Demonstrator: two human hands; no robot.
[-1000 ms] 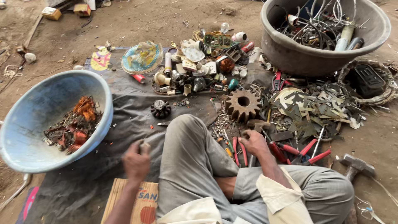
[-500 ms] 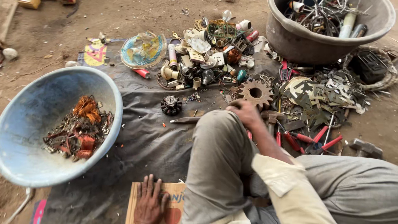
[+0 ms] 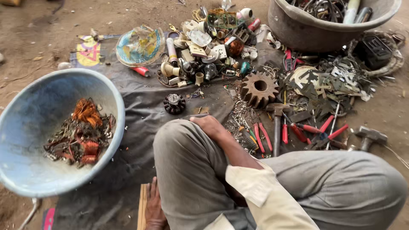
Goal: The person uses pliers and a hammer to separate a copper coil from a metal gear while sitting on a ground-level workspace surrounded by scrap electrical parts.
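I sit on the ground with one knee drawn up. My right hand [image 3: 211, 126] rests on top of that knee with nothing visible in it. My left hand [image 3: 154, 208] lies flat on a wooden board [image 3: 142, 208] at the bottom edge, partly hidden by my leg. Just past the knee lie red-handled pliers [image 3: 260, 137], a hammer [image 3: 277, 124] and a rusty gear wheel [image 3: 258, 88]. A small dark rotor [image 3: 174, 103] sits on the grey cloth [image 3: 140, 100] ahead of the knee.
A blue basin [image 3: 114, 100] at the left holds copper wire and scrap [image 3: 81, 136]. A heap of small electrical parts [image 3: 208, 47] lies at the back, with a grey tub [image 3: 298, 32] of metal scrap at the back right. Flat metal pieces [image 3: 332, 83] and a second hammer [image 3: 369, 136] are at the right.
My left hand dropped from in front of me onto the board. My right hand moved from the tools by my leg up onto the knee. The view shifted closer.
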